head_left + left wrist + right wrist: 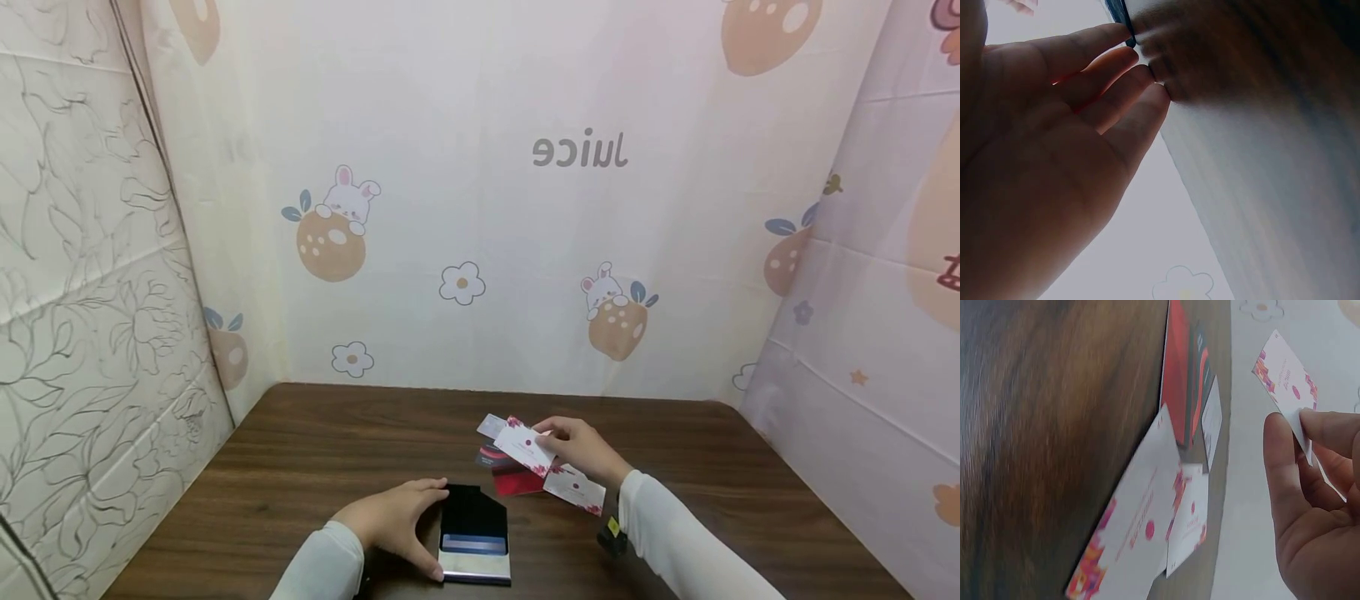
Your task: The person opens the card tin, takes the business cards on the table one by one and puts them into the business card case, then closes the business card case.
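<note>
My right hand [581, 450] pinches a white card with pink floral corners [1286, 375] between thumb and fingers, raised over the other cards. Below it on the table lie another white floral card [576, 488], a red card [517, 481], a dark card with a red stripe [491, 456] and a pale card [491, 426]. My left hand [397, 521] rests at the left side of a card case [476, 567], its thumb and index finger spread along that edge. The case's black lid is raised, and a blue card [474, 544] shows inside. Straight fingers [1138, 119] touch the table in the left wrist view.
The brown wooden table [337, 433] ends at a printed curtain [465, 208] behind, with more curtains at both sides. A small black object with a yellow mark [612, 535] is by the right wrist.
</note>
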Available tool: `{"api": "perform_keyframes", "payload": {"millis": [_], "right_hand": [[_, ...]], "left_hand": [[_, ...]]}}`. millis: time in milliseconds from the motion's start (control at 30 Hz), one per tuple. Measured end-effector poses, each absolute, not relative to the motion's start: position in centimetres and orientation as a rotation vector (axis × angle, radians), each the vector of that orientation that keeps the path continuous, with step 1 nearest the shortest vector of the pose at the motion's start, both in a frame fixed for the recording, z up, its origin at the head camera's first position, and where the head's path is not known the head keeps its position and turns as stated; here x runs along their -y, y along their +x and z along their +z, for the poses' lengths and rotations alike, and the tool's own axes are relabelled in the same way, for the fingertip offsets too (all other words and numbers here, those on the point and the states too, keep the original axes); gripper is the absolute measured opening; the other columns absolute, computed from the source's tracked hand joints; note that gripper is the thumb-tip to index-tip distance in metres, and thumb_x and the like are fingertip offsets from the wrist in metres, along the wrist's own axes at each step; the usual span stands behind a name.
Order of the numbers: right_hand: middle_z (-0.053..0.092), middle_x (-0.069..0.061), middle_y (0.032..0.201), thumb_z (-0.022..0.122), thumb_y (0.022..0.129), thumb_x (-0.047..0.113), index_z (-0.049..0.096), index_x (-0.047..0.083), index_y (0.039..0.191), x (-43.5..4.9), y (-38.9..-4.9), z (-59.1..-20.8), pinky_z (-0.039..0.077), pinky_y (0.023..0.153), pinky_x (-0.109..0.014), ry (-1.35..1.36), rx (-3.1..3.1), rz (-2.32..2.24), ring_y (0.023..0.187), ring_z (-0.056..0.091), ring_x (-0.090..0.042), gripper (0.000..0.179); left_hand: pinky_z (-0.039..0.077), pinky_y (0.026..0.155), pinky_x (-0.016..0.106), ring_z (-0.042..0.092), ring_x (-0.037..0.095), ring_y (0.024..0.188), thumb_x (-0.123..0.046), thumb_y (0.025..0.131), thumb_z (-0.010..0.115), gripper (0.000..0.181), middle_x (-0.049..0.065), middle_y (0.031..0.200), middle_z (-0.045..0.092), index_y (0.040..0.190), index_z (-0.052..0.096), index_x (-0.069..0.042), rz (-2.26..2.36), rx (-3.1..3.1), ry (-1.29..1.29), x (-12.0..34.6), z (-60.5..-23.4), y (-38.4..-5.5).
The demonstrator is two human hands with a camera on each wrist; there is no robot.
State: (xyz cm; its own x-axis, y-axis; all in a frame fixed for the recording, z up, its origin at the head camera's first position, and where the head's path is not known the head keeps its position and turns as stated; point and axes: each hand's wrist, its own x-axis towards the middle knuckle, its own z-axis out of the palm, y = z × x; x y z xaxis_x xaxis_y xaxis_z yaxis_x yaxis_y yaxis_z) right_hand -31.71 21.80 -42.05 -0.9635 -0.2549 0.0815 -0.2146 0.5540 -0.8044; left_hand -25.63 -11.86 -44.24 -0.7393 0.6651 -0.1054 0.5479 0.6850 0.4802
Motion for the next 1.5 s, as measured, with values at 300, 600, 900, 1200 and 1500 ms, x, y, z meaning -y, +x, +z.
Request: {"api": "perform_keyframes", "payload": {"millis": [300,600,900,1200,1500], "right_hand": [[0.064,-0.005,0.1,0.069,0.097,0.028,0.07,0.014,0.12,-20.3,-30.8,-41.4,0.058,0.075,-0.039,-0.537,-2.688,-1.333,0.084,0.059,-0.023,0.027],[0.065,-0.002,0.099,0.07,0.096,0.027,0.073,0.014,0.118,-19.1,-30.4,-41.7,0.06,0.07,-0.039,-0.676,-2.634,-1.284,0.082,0.061,-0.021,0.025],[0.063,-0.003,0.091,0.068,0.097,0.022,0.074,0.014,0.113,-18.2,-30.3,-42.0,0.06,0.066,-0.039,-0.718,-2.539,-1.275,0.076,0.06,-0.018,0.018],[0.064,-0.001,0.09,0.067,0.099,0.02,0.074,0.015,0.112,-17.1,-29.3,-42.0,0.059,0.067,-0.037,-0.758,-2.482,-1.241,0.08,0.06,-0.018,0.016],[0.068,0.004,0.096,0.067,0.098,0.021,0.075,0.019,0.107,-16.1,-28.6,-42.4,0.058,0.067,-0.032,-0.778,-2.441,-1.192,0.08,0.061,-0.013,0.012]], "left_hand": [[0.035,0.113,0.047,0.035,0.029,0.143,-0.054,0.068,0.089,0.1,0.009,0.157,0.038,0.147,0.049,-0.006,0.626,-2.625,0.965,11.9,-44.3,-25.7],[0.035,0.113,0.047,0.034,0.028,0.143,-0.054,0.068,0.089,0.101,0.009,0.157,0.038,0.147,0.049,-0.005,0.625,-2.624,0.956,11.9,-44.2,-25.6],[0.035,0.112,0.05,0.036,0.028,0.142,-0.057,0.068,0.088,0.101,0.008,0.157,0.039,0.147,0.049,-0.006,0.614,-2.621,0.941,11.7,-44.4,-26.0],[0.035,0.112,0.05,0.035,0.029,0.142,-0.057,0.068,0.088,0.101,0.009,0.156,0.039,0.147,0.049,-0.006,0.601,-2.627,0.938,11.6,-44.4,-26.0],[0.035,0.112,0.049,0.036,0.031,0.142,-0.056,0.067,0.089,0.103,0.01,0.156,0.039,0.147,0.048,-0.006,0.583,-2.646,0.941,11.6,-44.2,-25.8]]}}
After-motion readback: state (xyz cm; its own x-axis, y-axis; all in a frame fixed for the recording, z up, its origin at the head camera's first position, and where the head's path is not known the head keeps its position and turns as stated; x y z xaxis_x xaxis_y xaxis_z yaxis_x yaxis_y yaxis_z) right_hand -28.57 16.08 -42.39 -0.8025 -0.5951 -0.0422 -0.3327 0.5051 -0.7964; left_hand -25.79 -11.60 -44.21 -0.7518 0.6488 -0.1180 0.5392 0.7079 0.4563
